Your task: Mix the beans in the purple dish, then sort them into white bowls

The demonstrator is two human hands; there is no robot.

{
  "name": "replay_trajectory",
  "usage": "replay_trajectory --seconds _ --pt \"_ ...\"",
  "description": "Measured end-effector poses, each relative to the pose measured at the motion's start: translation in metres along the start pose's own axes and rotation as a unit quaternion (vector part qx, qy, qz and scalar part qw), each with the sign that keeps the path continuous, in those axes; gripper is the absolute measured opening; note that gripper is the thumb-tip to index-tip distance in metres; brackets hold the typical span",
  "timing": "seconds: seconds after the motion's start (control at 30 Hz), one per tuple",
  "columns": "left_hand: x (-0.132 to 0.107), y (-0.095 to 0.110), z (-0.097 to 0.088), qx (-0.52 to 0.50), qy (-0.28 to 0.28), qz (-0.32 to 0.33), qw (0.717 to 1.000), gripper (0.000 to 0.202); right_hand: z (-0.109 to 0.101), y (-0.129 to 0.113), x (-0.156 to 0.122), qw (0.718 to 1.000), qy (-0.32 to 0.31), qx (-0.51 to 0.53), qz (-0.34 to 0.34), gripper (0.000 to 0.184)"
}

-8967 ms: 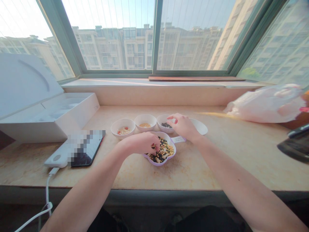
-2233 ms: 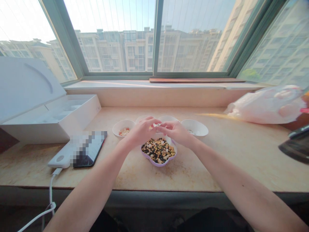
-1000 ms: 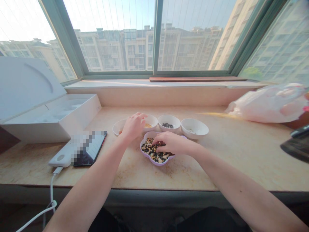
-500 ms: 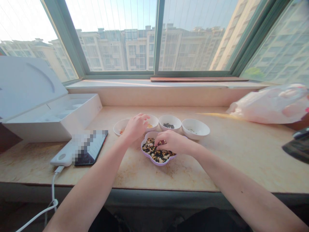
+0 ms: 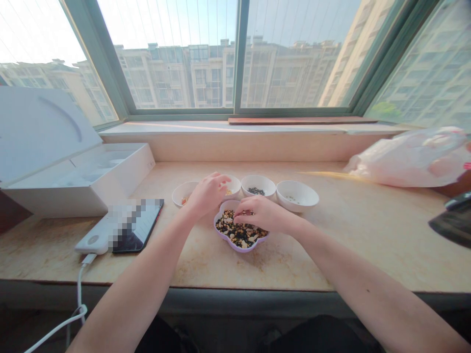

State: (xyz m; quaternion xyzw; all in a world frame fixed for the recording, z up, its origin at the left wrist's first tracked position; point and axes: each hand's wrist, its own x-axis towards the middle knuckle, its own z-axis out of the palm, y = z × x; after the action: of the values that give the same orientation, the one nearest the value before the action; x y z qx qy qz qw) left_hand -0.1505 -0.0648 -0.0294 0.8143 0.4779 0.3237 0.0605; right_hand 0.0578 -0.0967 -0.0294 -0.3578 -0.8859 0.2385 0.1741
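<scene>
A purple, flower-edged bowl holds a mix of dark, yellow and pale beans and seeds. My right hand is over its far side, thumb and fingers curled together; whatever may be between the tips is too small to make out. To the left, my left hand hovers by a white bowl with yellowish grains, partly covering it. Its fingers are loosely bent and apart. Reddish bits lie in the leftmost white bowl, dark ones in another white bowl, and a few pale greenish ones in the rightmost bowl.
At left stand an open white box, a white power bank with a cable, and a phone. A plastic bag lies at right, near a dark object. The counter's front edge runs before me; a window is behind.
My right hand has lifted slightly and shifted a little left over the mix. My left hand stays nearly where it was.
</scene>
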Motion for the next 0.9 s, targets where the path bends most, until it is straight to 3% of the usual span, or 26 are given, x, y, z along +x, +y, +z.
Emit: replay_trajectory --seconds 0.1,0.23,0.37,0.5,0.6,0.7,0.8,0.9 --pt "-0.002 0.01 -0.002 -0.063 -0.016 0.049 0.997 0.025 -0.006 0.003 0.0 0.994 0.065 0.074 0.049 0.031" --pt "-0.003 0.02 0.001 -0.147 -0.04 0.11 0.982 0.021 -0.013 0.01 0.001 0.96 0.124 0.226 0.108 0.05" --pt "-0.003 0.025 0.007 -0.183 -0.026 0.114 0.976 0.014 -0.012 0.014 0.004 0.926 0.126 0.332 0.128 0.06" --pt "-0.004 0.026 0.009 -0.167 -0.006 0.096 0.981 0.011 -0.009 0.014 0.005 0.91 0.118 0.379 0.115 0.063" --pt "-0.005 0.025 0.006 -0.137 0.002 0.078 0.988 0.014 -0.012 0.013 0.002 0.929 0.101 0.333 0.124 0.058" --pt "-0.004 0.022 0.004 -0.078 0.011 0.045 0.996 0.017 -0.016 0.01 -0.002 0.972 0.064 0.193 0.121 0.045" --pt "-0.003 0.018 0.0 0.003 0.013 0.007 1.0 0.024 -0.016 0.004 -0.005 0.997 0.011 0.053 0.063 0.029" --pt "-0.002 0.013 -0.003 0.076 -0.004 -0.016 0.997 0.031 -0.009 0.0 -0.004 0.998 -0.051 -0.026 0.001 0.023"
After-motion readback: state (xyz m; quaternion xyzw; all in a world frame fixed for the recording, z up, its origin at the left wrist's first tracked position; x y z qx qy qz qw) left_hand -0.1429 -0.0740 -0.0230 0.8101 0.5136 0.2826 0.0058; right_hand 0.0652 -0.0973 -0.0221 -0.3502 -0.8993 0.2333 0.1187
